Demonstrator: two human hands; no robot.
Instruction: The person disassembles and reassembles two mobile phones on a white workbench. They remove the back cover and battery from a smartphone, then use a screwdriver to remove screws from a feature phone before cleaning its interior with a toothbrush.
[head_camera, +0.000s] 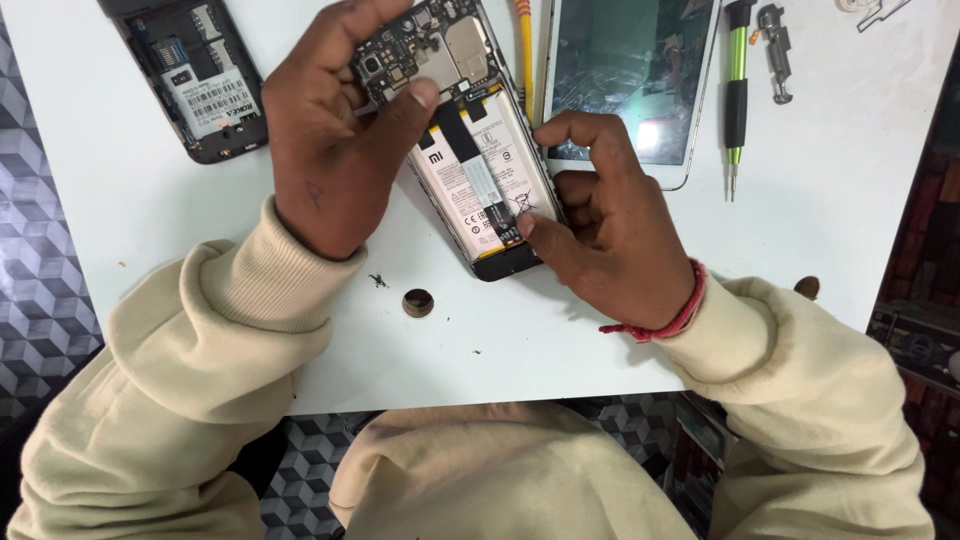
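opened smartphone (470, 150): light, rigid, fragile board | left hand (330, 150) grips top edge | right hand (600, 235) pinches lower side, thumb on battery (480, 180)

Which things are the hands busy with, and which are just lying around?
Busy with: open phone, held by left hand and right hand; its battery.

Lying around: small black phone, cracked white phone, green screwdriver, yellow tool, round brown disc.

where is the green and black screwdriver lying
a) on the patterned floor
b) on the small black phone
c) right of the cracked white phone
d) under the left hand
c: the green and black screwdriver lies on the white table just right of the cracked white phone, clear of both hands.
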